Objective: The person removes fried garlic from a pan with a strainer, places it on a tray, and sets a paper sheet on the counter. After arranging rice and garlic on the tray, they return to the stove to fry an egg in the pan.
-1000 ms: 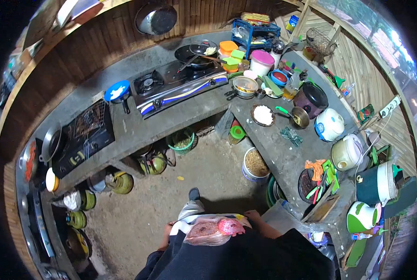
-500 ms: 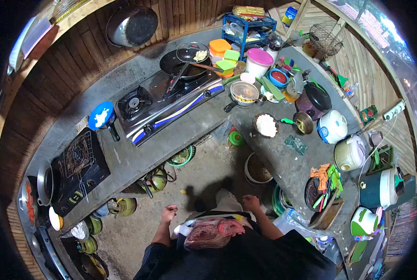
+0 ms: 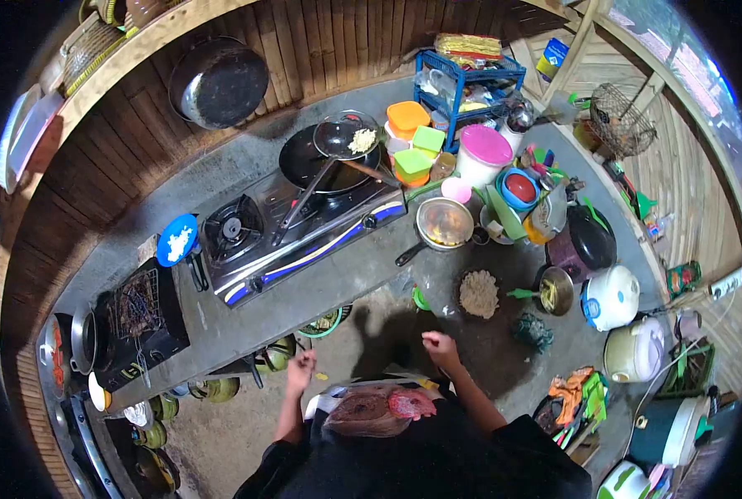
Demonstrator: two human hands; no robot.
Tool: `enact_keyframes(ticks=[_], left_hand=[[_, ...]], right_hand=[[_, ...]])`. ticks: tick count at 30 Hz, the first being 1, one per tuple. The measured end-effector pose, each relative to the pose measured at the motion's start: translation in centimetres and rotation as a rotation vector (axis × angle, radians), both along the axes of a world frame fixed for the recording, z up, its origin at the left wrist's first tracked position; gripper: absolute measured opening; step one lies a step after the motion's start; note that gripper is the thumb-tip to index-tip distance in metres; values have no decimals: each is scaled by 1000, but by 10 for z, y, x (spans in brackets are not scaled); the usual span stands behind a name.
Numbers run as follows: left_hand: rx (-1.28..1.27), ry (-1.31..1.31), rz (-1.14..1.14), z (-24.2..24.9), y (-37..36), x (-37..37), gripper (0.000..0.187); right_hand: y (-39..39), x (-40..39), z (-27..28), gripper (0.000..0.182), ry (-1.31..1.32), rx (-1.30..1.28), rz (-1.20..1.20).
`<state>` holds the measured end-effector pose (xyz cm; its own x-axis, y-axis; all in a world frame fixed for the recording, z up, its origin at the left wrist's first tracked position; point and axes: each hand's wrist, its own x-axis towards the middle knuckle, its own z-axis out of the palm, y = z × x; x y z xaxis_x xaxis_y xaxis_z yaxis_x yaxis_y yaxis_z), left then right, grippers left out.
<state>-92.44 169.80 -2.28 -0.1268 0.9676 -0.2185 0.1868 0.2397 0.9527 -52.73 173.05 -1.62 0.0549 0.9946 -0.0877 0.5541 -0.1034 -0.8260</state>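
My left hand (image 3: pixel 302 370) is in the air over the floor, short of the stove counter, with its fingers loosely curled and nothing visible in them. Also curled and without a visible object, my right hand (image 3: pixel 441 348) hangs at the near edge of the right counter. Beyond it, in shadow, a bowl of white grated-looking food (image 3: pixel 479 293) sits on the counter. Near that bowl are a lidded frying pan (image 3: pixel 444 223) and a small pot (image 3: pixel 556 289) with pale pieces inside. A strainer (image 3: pixel 346 133) holding chopped white bits rests over a black wok (image 3: pixel 300 158).
A two-burner gas stove (image 3: pixel 304 220) spans the back counter, with a blue plate (image 3: pixel 177 239) at its left. A grill rack (image 3: pixel 134 303) lies farther left. Rice cookers (image 3: pixel 610 298) and a green crumpled bag (image 3: pixel 533 333) occupy the right counter. Gas cylinders (image 3: pixel 221 389) stand below.
The view has moved closer to the counters and turned slightly. Both hands are raised a little higher, and the right one has come forward to the counter. A shadow now covers the white food.
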Motion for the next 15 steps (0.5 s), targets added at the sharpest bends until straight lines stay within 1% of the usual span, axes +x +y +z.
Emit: enact_keyframes(ticks=[1, 2, 3, 4, 5, 6, 7, 8, 9, 10, 11, 12, 13, 15], left_hand=[[145, 32, 12, 13, 25, 7, 13], [79, 144, 36, 72, 49, 22, 15], [100, 296, 117, 80, 72, 25, 15], [159, 294, 184, 111, 93, 33, 16], [141, 349, 209, 123, 115, 31, 18], [233, 471, 213, 159, 134, 39, 19], [268, 558, 242, 184, 153, 43, 20], [329, 578, 237, 192, 173, 41, 19], [378, 686, 217, 197, 193, 36, 19], [415, 793, 192, 218, 208, 40, 19], [524, 882, 170, 209, 229, 30, 21], [517, 873, 159, 214, 246, 30, 23], [467, 934, 109, 219, 260, 30, 26], [426, 1029, 44, 224, 286, 31, 33]], right_hand=[[24, 3, 15, 20, 48, 196, 33], [48, 3, 50, 19, 50, 109, 52], [72, 5, 61, 18, 53, 141, 63], [97, 7, 68, 19, 50, 149, 66], [121, 9, 68, 20, 86, 176, 62], [145, 8, 81, 21, 99, 177, 54], [167, 6, 93, 20, 162, 230, 51], [187, 3, 108, 19, 145, 265, 54], [206, -2, 120, 18, 164, 315, 52], [223, -6, 127, 18, 183, 365, 48], [240, -10, 134, 17, 132, 385, 56], [253, -13, 140, 17, 79, 400, 57], [260, -21, 153, 15, 133, 383, 58], [279, -33, 162, 15, 119, 431, 28]])
